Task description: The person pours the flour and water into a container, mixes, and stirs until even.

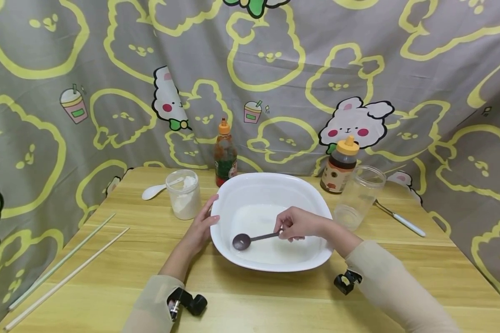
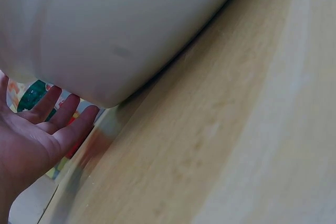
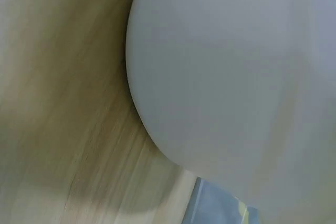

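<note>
A large white basin stands on the table, its bottom covered by something whitish. My left hand holds its left rim, thumb over the edge. In the left wrist view, the other fingers lie along the outer wall below the rim. My right hand reaches over the right rim and pinches the handle end of a dark brown ladle. The ladle's bowl, with a white patch in it, is low inside the basin at the left. The right wrist view shows the basin's outer wall, but not the hand.
Behind the basin stand a jar of white powder with a white spoon beside it, a red sauce bottle and a dark syrup bottle. An uncovered clear jar and a light-blue-handled utensil sit right; two long sticks lie left.
</note>
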### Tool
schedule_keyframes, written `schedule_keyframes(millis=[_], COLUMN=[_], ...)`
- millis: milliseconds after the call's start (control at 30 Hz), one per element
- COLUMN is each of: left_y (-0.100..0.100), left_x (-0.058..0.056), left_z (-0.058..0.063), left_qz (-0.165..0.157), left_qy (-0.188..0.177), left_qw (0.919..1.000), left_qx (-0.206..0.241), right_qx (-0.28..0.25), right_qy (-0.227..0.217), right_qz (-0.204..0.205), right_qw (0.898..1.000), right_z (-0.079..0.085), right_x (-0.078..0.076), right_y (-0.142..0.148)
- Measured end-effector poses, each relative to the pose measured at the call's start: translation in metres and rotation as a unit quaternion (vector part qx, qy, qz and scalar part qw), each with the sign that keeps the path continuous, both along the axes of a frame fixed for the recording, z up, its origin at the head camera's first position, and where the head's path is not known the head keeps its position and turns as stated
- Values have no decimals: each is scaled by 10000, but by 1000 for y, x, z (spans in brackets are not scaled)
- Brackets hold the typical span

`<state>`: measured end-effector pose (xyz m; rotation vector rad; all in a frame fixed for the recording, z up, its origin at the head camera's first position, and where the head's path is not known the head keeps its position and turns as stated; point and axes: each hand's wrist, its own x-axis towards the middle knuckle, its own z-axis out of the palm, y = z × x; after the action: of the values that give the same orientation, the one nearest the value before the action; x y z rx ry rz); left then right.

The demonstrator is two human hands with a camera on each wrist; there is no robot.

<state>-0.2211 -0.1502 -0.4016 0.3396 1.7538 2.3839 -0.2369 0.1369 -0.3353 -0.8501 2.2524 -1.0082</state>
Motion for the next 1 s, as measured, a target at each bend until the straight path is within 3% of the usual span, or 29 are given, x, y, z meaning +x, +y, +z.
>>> schedule_keyframes(millis=[267, 400, 700, 867, 1000], left_y=[0, 0, 3, 3, 4], left_x=[0, 1, 10, 13, 13], left_z=[1, 2, 16, 20, 20], left_qz=[-7, 52, 37, 13, -26], left_qy=[-42, -104, -29, 10, 16], left_qw=[10000, 9999, 9996, 9994, 9996], left_qx=[-32, -53, -274, -338, -298], right_qx=[322, 513, 939, 1009, 745], right_qy=[0, 162, 671, 1049, 1063], right_qz=[456, 434, -375, -999, -1397], right_qw=[9984, 9976, 9926, 9843, 9816], right_z=[15, 28, 41, 32, 19], right_x=[15, 15, 2, -9, -16], right_y=[28, 47, 68, 53, 35])
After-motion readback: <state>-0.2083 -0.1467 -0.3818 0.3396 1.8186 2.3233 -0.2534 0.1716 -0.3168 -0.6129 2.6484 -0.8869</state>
